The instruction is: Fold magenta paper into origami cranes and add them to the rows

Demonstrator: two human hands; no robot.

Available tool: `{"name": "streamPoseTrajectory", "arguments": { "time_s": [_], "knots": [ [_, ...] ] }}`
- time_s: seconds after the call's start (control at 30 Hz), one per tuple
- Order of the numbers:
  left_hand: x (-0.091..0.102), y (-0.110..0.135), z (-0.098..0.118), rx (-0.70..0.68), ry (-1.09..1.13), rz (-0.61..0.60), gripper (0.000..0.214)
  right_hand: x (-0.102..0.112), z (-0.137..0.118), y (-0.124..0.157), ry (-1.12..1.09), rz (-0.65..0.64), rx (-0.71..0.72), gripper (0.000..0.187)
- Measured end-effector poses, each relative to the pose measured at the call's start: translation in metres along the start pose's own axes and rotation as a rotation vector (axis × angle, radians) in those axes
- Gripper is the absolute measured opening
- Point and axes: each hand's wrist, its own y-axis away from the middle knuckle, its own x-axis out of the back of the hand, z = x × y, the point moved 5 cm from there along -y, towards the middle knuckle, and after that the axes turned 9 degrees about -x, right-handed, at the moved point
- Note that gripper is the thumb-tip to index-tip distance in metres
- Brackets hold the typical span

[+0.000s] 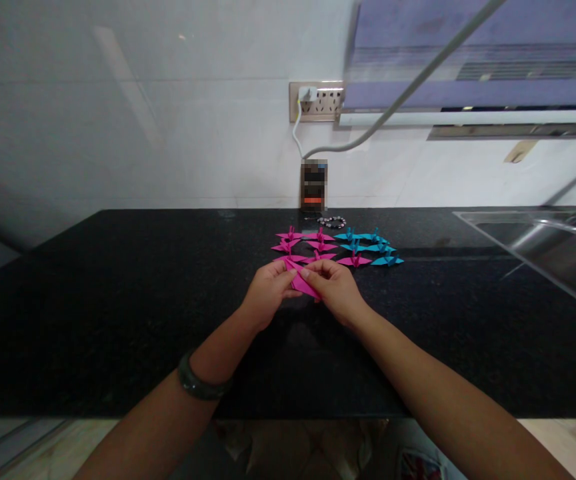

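My left hand [267,293] and my right hand [337,288] meet over the black counter [118,300], both pinching a folded piece of pink paper [301,283] between them. The paper is a narrow pointed shape, partly hidden by my fingers. Just beyond my hands lie several finished pink paper cranes [304,244] in rows, and to their right several blue paper cranes [372,245]. A dark bangle [199,383] sits on my left wrist.
A small dark object [314,185] leans against the white wall, with a bead bracelet [332,221] in front of it. Above is a wall socket [317,101] with a white charger and cable. A steel sink [543,248] lies at the right.
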Motion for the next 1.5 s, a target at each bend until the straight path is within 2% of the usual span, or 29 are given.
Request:
{"name": "streamPoseTrajectory", "arguments": {
  "time_s": [0.1, 0.17, 0.3, 0.37, 0.53, 0.7, 0.87, 1.03, 1.13, 1.37, 1.5],
  "knots": [
    [-0.001, 0.001, 0.001, 0.032, 0.019, 0.001, 0.014, 0.003, -0.001, -0.001, 0.057, 0.004, 0.022, 0.023],
    [0.001, 0.001, 0.002, 0.03, -0.056, 0.02, 0.017, 0.004, -0.002, -0.002, 0.11, 0.009, 0.049, 0.021],
    [0.006, 0.0, 0.007, -0.054, -0.289, 0.082, 0.025, 0.005, -0.004, -0.003, 0.146, -0.022, 0.095, 0.022],
    [0.009, -0.001, 0.009, -0.105, -0.325, 0.126, 0.027, 0.005, -0.006, -0.003, 0.119, -0.031, 0.109, 0.025],
    [0.017, -0.002, 0.008, -0.162, -0.246, 0.239, 0.033, 0.009, -0.011, 0.0, 0.053, 0.043, 0.12, 0.033],
    [0.017, -0.003, 0.005, -0.138, -0.062, 0.284, 0.032, 0.005, -0.008, 0.001, 0.19, 0.03, 0.181, 0.033],
    [0.007, -0.002, 0.004, -0.055, -0.03, 0.159, 0.028, 0.009, -0.012, -0.001, 0.172, 0.049, 0.261, 0.015],
    [0.0, 0.001, 0.005, -0.046, -0.025, 0.034, 0.036, 0.007, -0.013, -0.003, 0.118, -0.054, 0.216, 0.018],
    [0.0, 0.001, 0.004, -0.045, -0.04, 0.014, 0.038, 0.005, -0.013, -0.002, 0.13, -0.078, 0.225, 0.017],
    [0.0, 0.002, 0.0, -0.038, -0.105, 0.004, 0.035, 0.009, -0.014, 0.002, 0.268, 0.075, 0.388, 0.013],
    [-0.001, 0.002, 0.001, -0.065, -0.167, 0.005, 0.032, 0.011, -0.016, 0.003, 0.318, 0.116, 0.437, 0.011]
  ]
}}
